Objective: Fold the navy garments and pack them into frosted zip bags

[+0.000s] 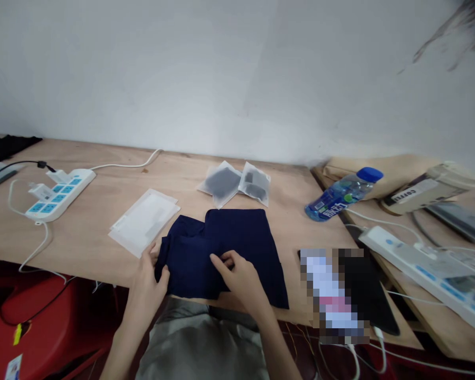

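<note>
A navy-blue garment (243, 237) lies partly folded near the table's front edge. Its left part is doubled over into a smaller panel. My left hand (152, 274) grips the left edge of that folded panel between thumb and fingers. Over the middle of the cloth, my right hand (237, 274) is closed in a pinch on the fabric, its other fingers curled. Just behind the garment lie two frosted pouches, a left one (221, 182) and a right one (255, 183), with dark contents. Flat white plastic bags (144, 221) rest beyond my left hand.
A white power strip (63, 195) with plugs and cords sits at left. To the right are a blue-capped water bottle (340, 195), a phone (332, 295) with a blurred screen, another power strip (423, 269) and a coffee cup (423, 190). A red stool (35, 327) stands below left.
</note>
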`<state>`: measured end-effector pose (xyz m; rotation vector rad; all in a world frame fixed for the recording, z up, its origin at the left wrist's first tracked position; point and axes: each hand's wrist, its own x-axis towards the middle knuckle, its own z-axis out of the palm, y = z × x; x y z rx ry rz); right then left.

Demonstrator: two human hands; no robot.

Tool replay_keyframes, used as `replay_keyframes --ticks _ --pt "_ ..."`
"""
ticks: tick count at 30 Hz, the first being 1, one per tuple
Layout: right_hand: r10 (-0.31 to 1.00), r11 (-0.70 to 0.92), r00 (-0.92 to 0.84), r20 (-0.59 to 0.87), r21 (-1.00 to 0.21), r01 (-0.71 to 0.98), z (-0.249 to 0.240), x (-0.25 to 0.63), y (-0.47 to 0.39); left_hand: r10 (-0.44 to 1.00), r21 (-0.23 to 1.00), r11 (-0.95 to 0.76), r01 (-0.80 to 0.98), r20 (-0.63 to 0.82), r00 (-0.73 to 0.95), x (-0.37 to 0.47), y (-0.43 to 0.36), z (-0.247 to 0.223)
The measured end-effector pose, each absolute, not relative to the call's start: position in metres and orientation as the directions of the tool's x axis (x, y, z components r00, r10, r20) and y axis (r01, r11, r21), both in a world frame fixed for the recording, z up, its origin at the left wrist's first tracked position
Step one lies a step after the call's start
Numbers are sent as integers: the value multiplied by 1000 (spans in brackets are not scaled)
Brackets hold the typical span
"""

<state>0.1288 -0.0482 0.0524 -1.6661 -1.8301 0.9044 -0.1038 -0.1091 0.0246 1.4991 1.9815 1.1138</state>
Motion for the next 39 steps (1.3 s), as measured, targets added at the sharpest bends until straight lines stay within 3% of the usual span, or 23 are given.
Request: replay_keyframes --ticks 2,4,8,11,16,21,24,28,32,36,39 --pt "994 45 -100 -39 -693 720 48 121 -53 912 660 25 751 292 -287 -98 -110 33" --pt "996 68 -94 -4 -656 752 45 115 -53 920 543 -99 834 369 -132 -90 -110 41" --pt "992 109 -119 33 -685 721 44 110 -50 942 378 -288 880 275 190 -78 -108 44" --pt "989 125 -141 47 -775 620 50 113 -48 945 333 -309 891 210 249 -75 -104 43" --pt "997 72 -25 71 -810 581 74 138 -48 915 303 -380 874 261 307 -59 -88 56" --pt "960 58 116 255 -588 806 90 176 -52 874 384 -476 791 308 377 -16 -73 59" --pt "962 47 88 259 -473 880 78 191 -56 874 412 -484 772 273 403 4 -69 51" --pt "966 71 53 254 -457 887 50 197 -59 893 438 -450 779 209 399 12 -70 46" --pt "944 45 116 310 -467 883 41 181 -63 921 592 -386 708 203 332 12 -65 59" --pt "920 216 -16 391 -473 854 52 152 -75 980 821 -190 538 122 159 12 -46 78" --pt "895 338 -132 425 -454 825 54 137 -85 999 892 -44 450 32 32 5 -29 81"
